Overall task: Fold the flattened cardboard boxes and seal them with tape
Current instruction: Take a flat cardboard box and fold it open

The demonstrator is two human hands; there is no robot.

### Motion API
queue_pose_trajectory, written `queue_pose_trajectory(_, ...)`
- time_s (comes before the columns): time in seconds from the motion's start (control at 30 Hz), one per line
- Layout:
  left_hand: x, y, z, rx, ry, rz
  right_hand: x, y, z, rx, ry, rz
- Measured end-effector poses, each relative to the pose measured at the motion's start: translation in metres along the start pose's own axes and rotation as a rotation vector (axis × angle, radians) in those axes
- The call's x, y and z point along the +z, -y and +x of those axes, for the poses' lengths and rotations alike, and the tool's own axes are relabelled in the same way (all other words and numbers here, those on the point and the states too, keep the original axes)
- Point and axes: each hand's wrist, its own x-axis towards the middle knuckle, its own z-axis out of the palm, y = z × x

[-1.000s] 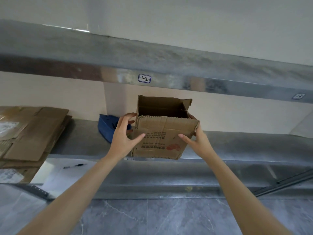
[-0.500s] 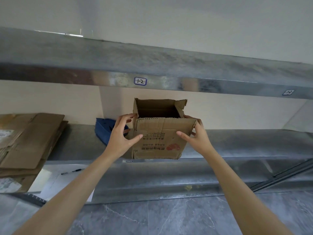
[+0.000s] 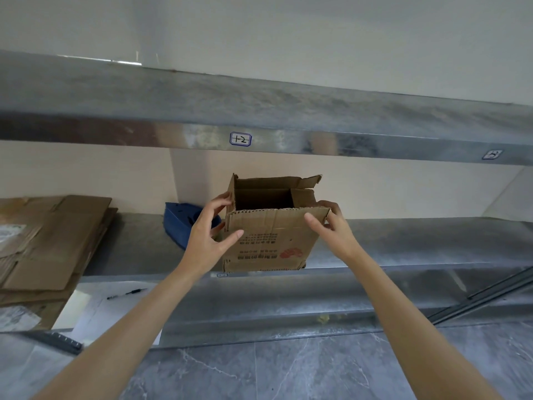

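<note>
An opened-up brown cardboard box (image 3: 268,241) with red and dark print stands upright at the front edge of the middle metal shelf (image 3: 418,243). Its top flaps are up and the inside is dark. My left hand (image 3: 206,238) grips the box's left upper corner, thumb on the front face and fingers around the side. My right hand (image 3: 336,229) grips the right upper corner the same way. A stack of flattened cardboard boxes (image 3: 54,241) lies on the shelf at the far left. No tape is in view.
A dark blue plastic object (image 3: 180,223) lies on the shelf just behind my left hand. The upper shelf (image 3: 288,119), with a label, hangs close over the box. A pen (image 3: 127,293) lies on white paper (image 3: 95,310) on the lower level. Grey tiled floor below.
The box has gone from tilted at the shelf edge to standing flat on the shelf. Both hands have slid up toward its top corners.
</note>
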Motion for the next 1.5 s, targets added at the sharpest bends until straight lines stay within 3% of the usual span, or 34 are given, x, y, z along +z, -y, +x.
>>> queue_pose_trajectory(0.17,-0.003,-0.006,0.002,0.037,-0.002,0.075,-0.011,0.018,0.008,0.022,-0.014,0.159)
queue_pose_trajectory(0.37,0.000,-0.007,-0.002,0.043,0.051,0.139,-0.021,0.033,0.023,-0.030,0.133,0.013)
queue_pose_trajectory(0.7,0.002,-0.007,-0.009,0.126,0.126,0.271,-0.044,0.041,0.046,0.053,0.414,-0.161)
queue_pose_trajectory(0.83,0.003,-0.011,-0.011,0.141,0.271,0.315,-0.040,0.037,0.046,0.029,0.471,-0.232)
queue_pose_trajectory(0.93,0.005,-0.011,-0.008,0.083,0.312,0.321,-0.032,0.030,0.044,0.034,0.419,-0.186)
queue_pose_trajectory(1.07,0.009,-0.009,0.006,0.006,0.153,0.308,-0.025,0.018,0.042,-0.006,0.255,-0.040)
queue_pose_trajectory(1.33,0.015,0.005,0.035,0.000,-0.090,0.353,-0.010,-0.008,0.046,-0.056,-0.021,-0.158)
queue_pose_trajectory(1.5,0.009,0.011,0.051,-0.132,0.146,0.200,-0.006,-0.012,0.053,0.008,0.068,-0.089)
